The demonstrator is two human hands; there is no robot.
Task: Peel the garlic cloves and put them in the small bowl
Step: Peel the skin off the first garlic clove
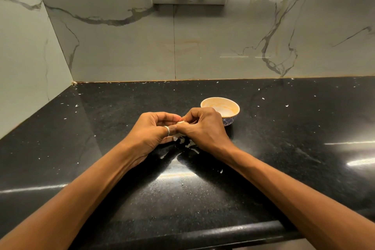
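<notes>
Together left hand, right hand pinch garlic clove (small bowl just behind).

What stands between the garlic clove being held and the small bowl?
Nothing visible does. The left hand and right hand pinch the garlic clove. The small bowl sits just beyond the right hand, its top uncovered.

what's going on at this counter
A person is peeling a garlic clove above the black countertop. The left hand and the right hand meet around it, and the fingers of both pinch it. Scraps of peel lie under the hands. The small bowl sits just behind the right hand; no clove shows in the visible part of it.
</notes>
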